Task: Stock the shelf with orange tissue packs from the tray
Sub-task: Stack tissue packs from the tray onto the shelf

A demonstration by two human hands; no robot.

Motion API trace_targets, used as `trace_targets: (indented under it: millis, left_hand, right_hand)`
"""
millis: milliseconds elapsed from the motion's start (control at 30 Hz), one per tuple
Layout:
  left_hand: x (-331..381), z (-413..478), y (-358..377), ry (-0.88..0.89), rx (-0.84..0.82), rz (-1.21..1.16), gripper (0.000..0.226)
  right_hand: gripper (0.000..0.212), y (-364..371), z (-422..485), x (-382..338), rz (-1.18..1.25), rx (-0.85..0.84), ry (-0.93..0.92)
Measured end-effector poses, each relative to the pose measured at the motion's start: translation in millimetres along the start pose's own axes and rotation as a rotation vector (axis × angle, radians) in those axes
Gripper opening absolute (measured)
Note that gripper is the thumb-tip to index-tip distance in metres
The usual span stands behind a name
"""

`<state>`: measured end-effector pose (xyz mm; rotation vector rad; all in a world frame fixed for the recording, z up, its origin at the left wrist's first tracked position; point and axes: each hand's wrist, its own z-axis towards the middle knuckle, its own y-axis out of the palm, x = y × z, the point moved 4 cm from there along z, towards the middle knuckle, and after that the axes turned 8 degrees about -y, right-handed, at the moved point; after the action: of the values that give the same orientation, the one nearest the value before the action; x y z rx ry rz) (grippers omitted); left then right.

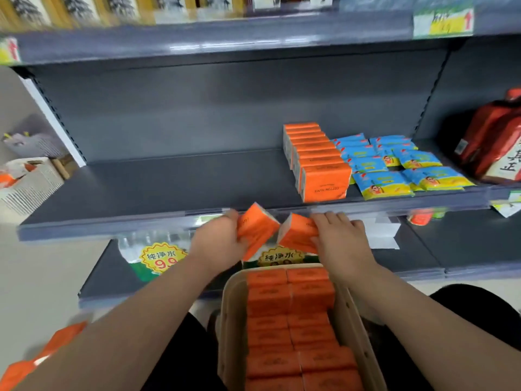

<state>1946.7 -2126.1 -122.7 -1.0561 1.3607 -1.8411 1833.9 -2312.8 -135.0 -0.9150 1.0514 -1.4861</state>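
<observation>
A beige tray (359, 320) on my lap holds two rows of orange tissue packs (293, 328). My left hand (217, 244) grips one orange tissue pack (255, 230), tilted, just above the tray's far end. My right hand (342, 244) grips a second orange pack (296, 234) beside it. Both packs hang just below the front lip of the grey shelf (155, 187). On that shelf a row of several orange packs (315, 159) stands at the right of centre, running from back to front.
Blue and yellow wipe packets (394, 170) lie right of the orange row, and a red bag (490, 142) stands at the far right. Below is a lower shelf with water bottles (153, 255). A white basket (28, 182) stands to the left. More orange packs (42, 356) lie at bottom left.
</observation>
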Motion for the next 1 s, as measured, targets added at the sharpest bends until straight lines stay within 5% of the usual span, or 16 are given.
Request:
trace_targets:
  millis: [267,500,1000]
  left_hand:
    - [-0.2,63.8,-64.3,-0.095,0.109,-0.015,0.022]
    - [21.9,134.0,-40.9,-0.088,0.004,0.096,0.032]
    - [54.2,335.8,25.9,-0.149,0.066,0.371,0.039]
  right_hand:
    - [0.039,-71.1,89.0,22.1,-0.069,0.232,0.065]
    - [0.037,-60.9,155.5,70.1,-0.152,0.132,0.104]
    - [0.057,-3.3,274.2,139.0,-0.135,0.120,0.052]
